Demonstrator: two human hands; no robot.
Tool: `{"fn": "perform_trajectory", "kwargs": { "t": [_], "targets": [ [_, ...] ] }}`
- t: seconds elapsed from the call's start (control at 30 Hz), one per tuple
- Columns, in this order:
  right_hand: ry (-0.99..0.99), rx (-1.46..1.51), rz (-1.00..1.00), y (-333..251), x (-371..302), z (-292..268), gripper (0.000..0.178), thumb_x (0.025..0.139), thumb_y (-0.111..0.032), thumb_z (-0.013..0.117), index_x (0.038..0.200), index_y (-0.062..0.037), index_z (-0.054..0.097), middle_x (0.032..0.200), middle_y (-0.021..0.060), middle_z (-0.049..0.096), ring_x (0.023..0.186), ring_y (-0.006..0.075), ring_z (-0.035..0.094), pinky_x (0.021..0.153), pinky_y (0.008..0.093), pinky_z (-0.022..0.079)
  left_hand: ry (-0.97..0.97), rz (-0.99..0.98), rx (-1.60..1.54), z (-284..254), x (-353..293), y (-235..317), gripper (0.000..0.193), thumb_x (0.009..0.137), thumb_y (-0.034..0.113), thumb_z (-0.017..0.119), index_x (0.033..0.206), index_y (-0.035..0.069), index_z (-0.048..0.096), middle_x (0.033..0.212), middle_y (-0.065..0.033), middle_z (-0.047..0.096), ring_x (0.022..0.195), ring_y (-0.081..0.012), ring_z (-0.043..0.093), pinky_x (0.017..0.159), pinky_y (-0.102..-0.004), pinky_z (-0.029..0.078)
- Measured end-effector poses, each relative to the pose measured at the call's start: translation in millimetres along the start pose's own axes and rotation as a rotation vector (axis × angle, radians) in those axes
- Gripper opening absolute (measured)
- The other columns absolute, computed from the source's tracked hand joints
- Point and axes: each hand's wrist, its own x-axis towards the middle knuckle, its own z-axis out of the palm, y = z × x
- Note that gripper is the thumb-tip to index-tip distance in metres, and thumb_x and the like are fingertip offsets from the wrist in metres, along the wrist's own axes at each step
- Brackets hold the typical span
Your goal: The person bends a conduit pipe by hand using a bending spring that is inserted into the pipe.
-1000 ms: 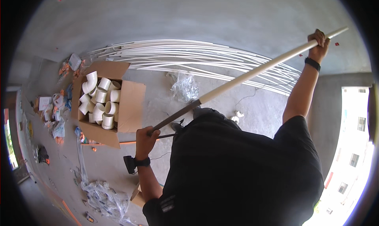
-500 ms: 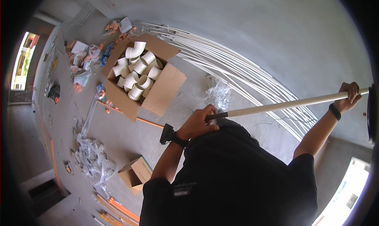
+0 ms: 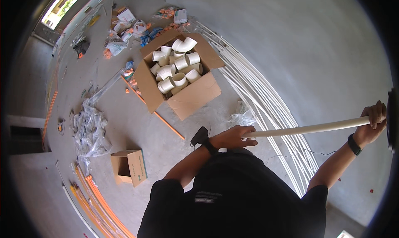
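Note:
A long cream-coloured pole [image 3: 307, 129] runs across in front of my body between both hands. My left hand [image 3: 232, 137] is closed around its left end, thumb on the near side. Near the right rim, my right hand [image 3: 373, 116] grips the other end, its fingers wrapped over the top. A dark object [image 3: 392, 119] at the picture's edge lies just past that hand; its kind cannot be made out. Each wrist wears a black band, and the left one carries a black box-shaped device [image 3: 200, 136].
An open cardboard box [image 3: 195, 98] of white pipe elbows [image 3: 166, 73] stands ahead. Long white pipes [image 3: 266, 98] lie along the wall. A smaller box [image 3: 136, 167], crumpled clear plastic [image 3: 89, 130] and orange pipes [image 3: 104, 200] are on the floor at left.
My view has turned, so the boxes and pipes sit further right. My left hand now covers the pole's dark end section, which showed before. The pole lies more nearly level.

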Motion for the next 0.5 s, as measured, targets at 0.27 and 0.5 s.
{"fn": "perform_trajectory", "kwargs": {
  "t": [0.27,0.5],
  "targets": [
    [0.150,-0.489,0.017,134,59,100,0.081,0.097,-0.062,0.040,0.147,0.0015,0.032,0.132,0.0213,0.050,0.119,0.0357,0.053,0.100,0.0465,0.043,0.333,0.035,0.032,7,-1,-8,0.028,0.095,0.031,0.064,0.099,0.003,0.061,0.072,-0.0052,0.060,0.066,-0.0136,0.057,0.062,-0.0316,0.046],
    [-0.076,-0.751,0.561,296,-26,67,0.060,0.104,-0.046,0.038,0.143,0.0002,0.039,0.132,0.0171,0.054,0.119,0.0264,0.056,0.101,0.0387,0.044,0.943,0.141,-0.215,-50,1,-4,0.034,0.097,0.031,0.061,0.075,0.006,0.058,0.059,0.0036,0.048,0.054,-0.0035,0.040,0.047,-0.0247,0.032]
  ]
}}
